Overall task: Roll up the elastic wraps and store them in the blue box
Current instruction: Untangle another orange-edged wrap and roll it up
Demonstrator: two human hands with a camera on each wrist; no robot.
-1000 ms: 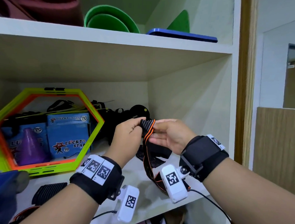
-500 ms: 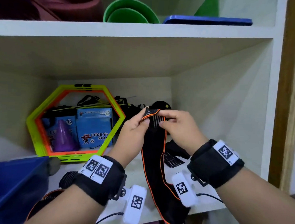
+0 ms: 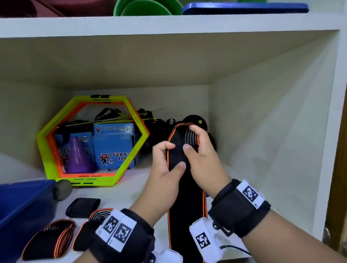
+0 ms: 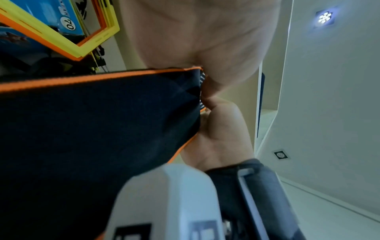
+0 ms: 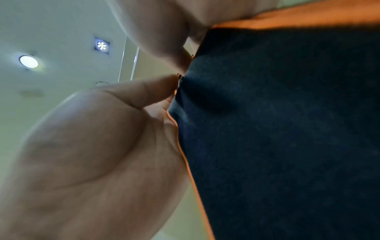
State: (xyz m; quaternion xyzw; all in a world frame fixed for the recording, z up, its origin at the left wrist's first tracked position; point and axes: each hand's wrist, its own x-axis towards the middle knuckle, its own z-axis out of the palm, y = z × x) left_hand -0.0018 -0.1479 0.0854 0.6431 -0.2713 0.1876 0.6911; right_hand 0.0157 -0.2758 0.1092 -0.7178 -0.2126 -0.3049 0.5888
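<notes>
Rolling barely begun: left hand point(image 3: 165, 166) and right hand point(image 3: 202, 158) both pinch the hanging orange-edged elastic wrap point(image 3: 187, 203) at its top; three rolled wraps point(image 3: 50, 239) wait on shelf beside blue box point(image 3: 16, 204)

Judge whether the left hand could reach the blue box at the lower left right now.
Probably not yet: the left hand is busy pinching the black wrap with the right hand. Nothing blocks the path to the blue box.

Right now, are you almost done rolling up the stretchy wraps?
Not yet. Three rolled wraps lie on the shelf, none visibly in the blue box. Left hand and right hand grip another wrap, still hanging unrolled.
</notes>
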